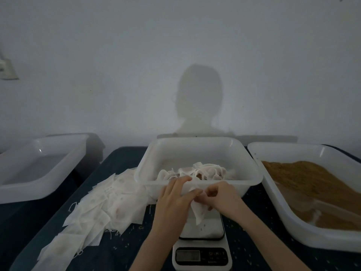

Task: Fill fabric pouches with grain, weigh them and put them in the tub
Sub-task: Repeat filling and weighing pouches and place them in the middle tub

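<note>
Both hands meet above a scale (202, 241), just in front of the middle tub (199, 184). The left hand (172, 202) and the right hand (222, 196) each pinch the top edge of one white pouch (199, 212), which hangs limp between them over the scale's platform; the fingers of both hands are curled onto the fabric at its mouth. Whether the pouch holds any grain cannot be told. The scale stands on a dark table (127, 249), its display toward the near edge; the reading is too dim to make out. The middle tub, pale and translucent, sits just beyond the scale and holds a loose heap of crumpled white pouches (197, 171). To the right, a second tub (304, 231) holds the grain (304, 178), a brown mound highest at the far side and sloping toward the near side. To the left of the scale, a pile of flat pouches (101, 210) with loose drawstrings spreads across the table from the middle tub toward the near left corner. At far left stands a third tub (39, 184), apart from the table. A plain wall (175, 45) rises behind, bearing the person's shadow (199, 100).
</note>
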`<state>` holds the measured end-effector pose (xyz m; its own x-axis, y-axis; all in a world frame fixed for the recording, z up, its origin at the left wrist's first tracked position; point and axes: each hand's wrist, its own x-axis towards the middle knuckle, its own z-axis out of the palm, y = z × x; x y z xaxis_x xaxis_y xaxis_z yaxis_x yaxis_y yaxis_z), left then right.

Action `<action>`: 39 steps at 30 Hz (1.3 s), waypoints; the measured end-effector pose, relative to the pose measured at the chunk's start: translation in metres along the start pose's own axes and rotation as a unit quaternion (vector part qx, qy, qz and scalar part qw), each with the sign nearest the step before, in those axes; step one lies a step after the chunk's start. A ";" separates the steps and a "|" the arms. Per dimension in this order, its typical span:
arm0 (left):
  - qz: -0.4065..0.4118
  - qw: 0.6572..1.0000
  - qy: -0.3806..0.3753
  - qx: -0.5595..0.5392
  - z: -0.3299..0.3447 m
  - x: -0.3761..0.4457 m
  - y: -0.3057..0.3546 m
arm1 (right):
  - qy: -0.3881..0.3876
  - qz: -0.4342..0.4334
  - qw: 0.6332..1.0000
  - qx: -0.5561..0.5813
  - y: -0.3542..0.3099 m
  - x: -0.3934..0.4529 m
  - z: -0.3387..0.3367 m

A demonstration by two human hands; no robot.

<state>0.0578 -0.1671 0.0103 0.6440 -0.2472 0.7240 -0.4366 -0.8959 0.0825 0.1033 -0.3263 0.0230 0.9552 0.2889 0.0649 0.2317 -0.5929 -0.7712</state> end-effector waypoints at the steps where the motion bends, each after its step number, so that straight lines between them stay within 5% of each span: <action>1: 0.016 1.000 -0.012 0.006 -0.001 0.004 -0.001 | -0.010 -0.001 1.000 0.002 0.002 0.000 -0.003; 9: 0.076 0.996 -0.031 -0.039 -0.003 0.020 -0.005 | -0.020 -0.002 0.998 0.063 0.011 -0.007 -0.023; 16: 0.056 0.993 -0.076 -0.073 0.003 0.030 -0.001 | 0.050 -0.135 0.973 -0.181 0.006 -0.010 -0.026; 21: 0.090 0.991 -0.076 -0.070 0.005 0.034 0.006 | 0.019 -0.120 0.957 -0.262 0.006 -0.012 -0.029; 26: 0.011 0.980 -0.092 -0.176 0.004 0.031 0.010 | -0.048 -0.133 0.965 -0.223 0.004 -0.019 -0.036; 31: -0.106 0.923 -0.207 -0.307 0.007 0.021 0.012 | -0.032 -0.142 0.956 -0.253 0.000 -0.019 -0.048; 39: -0.118 0.910 -0.308 -0.253 0.021 0.017 0.022 | -0.065 -0.143 0.964 -0.214 -0.002 -0.029 -0.071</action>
<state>0.0727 -0.1990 0.0099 0.9194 -0.3686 0.1375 -0.3728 -0.7048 0.6035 0.0881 -0.3867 0.0675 0.8162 0.5619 0.1343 0.5634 -0.7227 -0.4004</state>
